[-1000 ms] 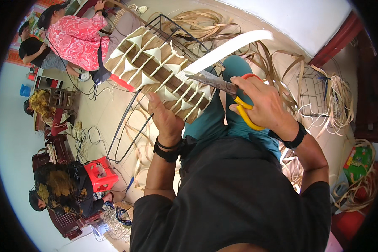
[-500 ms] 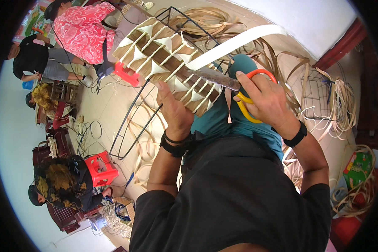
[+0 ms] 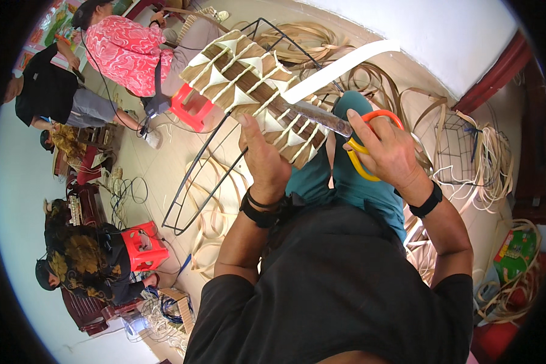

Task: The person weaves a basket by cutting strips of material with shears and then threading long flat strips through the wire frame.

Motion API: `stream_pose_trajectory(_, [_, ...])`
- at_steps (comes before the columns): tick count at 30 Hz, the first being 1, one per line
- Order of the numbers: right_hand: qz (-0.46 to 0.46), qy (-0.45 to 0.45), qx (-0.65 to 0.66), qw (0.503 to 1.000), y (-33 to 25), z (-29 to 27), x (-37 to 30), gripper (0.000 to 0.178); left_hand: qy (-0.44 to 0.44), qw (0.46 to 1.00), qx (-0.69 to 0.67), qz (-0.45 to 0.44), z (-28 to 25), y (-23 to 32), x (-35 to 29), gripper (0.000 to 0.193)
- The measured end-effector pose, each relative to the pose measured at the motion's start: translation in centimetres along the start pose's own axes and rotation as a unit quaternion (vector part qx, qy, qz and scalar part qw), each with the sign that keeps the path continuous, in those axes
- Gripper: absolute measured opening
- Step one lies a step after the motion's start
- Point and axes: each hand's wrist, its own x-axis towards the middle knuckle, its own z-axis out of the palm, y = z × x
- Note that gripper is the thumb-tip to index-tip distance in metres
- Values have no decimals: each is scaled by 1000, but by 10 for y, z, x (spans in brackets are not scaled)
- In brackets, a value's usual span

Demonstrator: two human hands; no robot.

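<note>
My left hand [image 3: 264, 161] grips the near edge of a woven panel [image 3: 252, 88], thumb on top and its other fingers mostly hidden beneath. Brown and tan strips make up the panel, with cream cords across it and white triangular folds. A loose white flat strip [image 3: 346, 68] rises from its right part and curves away. My right hand [image 3: 388, 151] is closed around scissors [image 3: 324, 118] with red and yellow handles. Their blades lie over the panel, close to the base of the white strip; whether they touch it I cannot tell.
A black wire frame [image 3: 191, 173] extends under the panel. Coils of tan strips [image 3: 309, 39] cover the floor beyond, and another wire frame [image 3: 455, 145] lies at right. Red plastic stools [image 3: 144, 246] and several people [image 3: 124, 54] are at left.
In the picture, the panel, both hands and the scissors have shifted slightly right and down. A person in black at the far left has changed posture. My grips look the same.
</note>
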Motion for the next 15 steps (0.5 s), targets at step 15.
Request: stream_pose_trajectory(15, [-19, 47, -4, 999, 1, 6, -3, 62, 17, 1000, 4, 24, 9, 7, -12, 50])
